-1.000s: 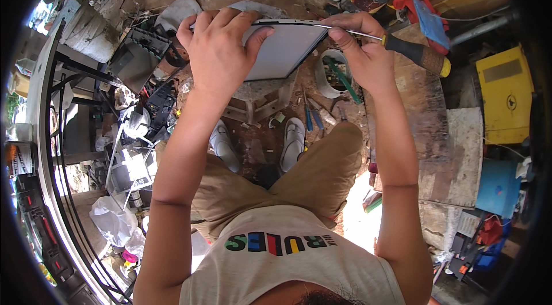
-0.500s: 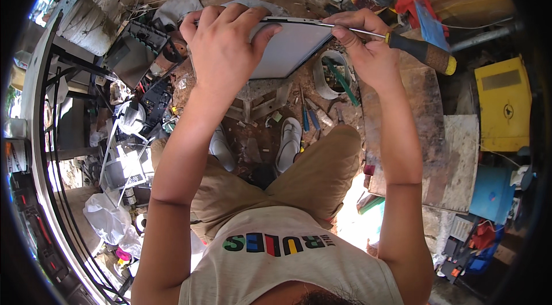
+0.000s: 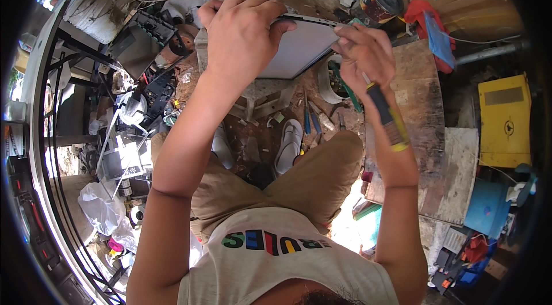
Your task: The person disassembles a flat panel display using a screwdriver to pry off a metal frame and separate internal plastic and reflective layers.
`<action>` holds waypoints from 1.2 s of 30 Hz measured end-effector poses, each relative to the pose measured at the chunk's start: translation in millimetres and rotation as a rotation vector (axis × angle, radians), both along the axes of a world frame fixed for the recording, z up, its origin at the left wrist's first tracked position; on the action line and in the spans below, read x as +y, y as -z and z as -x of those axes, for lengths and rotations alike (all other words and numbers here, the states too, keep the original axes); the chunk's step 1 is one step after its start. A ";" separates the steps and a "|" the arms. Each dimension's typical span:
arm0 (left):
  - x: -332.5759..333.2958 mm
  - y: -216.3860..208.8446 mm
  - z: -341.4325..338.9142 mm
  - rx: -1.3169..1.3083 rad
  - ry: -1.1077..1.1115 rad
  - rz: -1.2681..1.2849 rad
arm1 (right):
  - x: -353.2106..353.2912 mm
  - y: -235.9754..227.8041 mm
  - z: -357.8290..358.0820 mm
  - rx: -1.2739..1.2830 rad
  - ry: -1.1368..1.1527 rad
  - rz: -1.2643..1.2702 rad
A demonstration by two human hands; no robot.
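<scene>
My left hand (image 3: 241, 31) is closed over the upper edge of a flat grey-white panel (image 3: 299, 49) with a thin dark frame, its thumb on the near face. The panel stands tilted, its lower edge by a worn wooden stool. At the panel's upper right corner is my right hand (image 3: 368, 54), fingers bent against or very near the edge. That same hand holds a screwdriver (image 3: 386, 110) with a black and yellow handle, which hangs back toward my forearm. Most of the screwdriver's shaft is hidden by the hand.
Pliers and other hand tools (image 3: 313, 118) lie on the ground between my feet and a round container (image 3: 330, 80). Wooden boards (image 3: 417, 98) are at the right, beside a yellow box (image 3: 505, 121). Piled electronic parts (image 3: 144, 46) crowd the left side, and a dark bucket (image 3: 379, 1) stands far right.
The screwdriver has swung from lying along the panel's upper edge to pointing back toward my right forearm. My right fingers have shifted at the corner; my left hand keeps its hold.
</scene>
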State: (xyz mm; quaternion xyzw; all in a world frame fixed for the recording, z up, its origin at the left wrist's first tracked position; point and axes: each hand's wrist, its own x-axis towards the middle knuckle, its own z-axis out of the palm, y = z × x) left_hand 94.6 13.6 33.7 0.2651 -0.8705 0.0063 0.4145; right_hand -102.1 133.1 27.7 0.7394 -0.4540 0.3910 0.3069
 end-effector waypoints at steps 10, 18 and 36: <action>-2.9 -6.4 5.5 -0.069 -0.025 0.015 | 26.5 12.9 -0.4 -0.659 -0.037 0.216; -43.6 -9.8 -3.0 -0.108 0.264 -0.023 | 37.1 46.5 -5.0 -1.302 -0.143 -0.387; 63.6 -8.7 -48.4 -0.029 0.274 -0.479 | 34.2 35.1 -92.8 -1.012 -0.205 -0.245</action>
